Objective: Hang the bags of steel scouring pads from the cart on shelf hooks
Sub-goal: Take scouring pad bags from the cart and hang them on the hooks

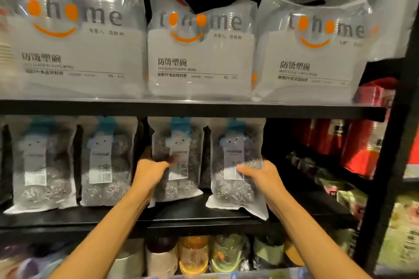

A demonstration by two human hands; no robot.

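From the head camera, four bags of steel scouring pads hang in a row under the black shelf [192, 108]. The left hand [150, 171] is closed on the side of the third bag [179, 158]; the right hand [260, 173] is closed on the fourth bag [238, 165], thumb across its front. Two more bags [43, 163] hang untouched further left. The hooks are hidden behind the blue headers, so whether either held bag is seated is probably not settled. The bags look light, soft and crinkly, with slick film and springy pads inside; they are best held by the stiffer top header near the hang hole. Three large bowl packs [199, 52] stand above.
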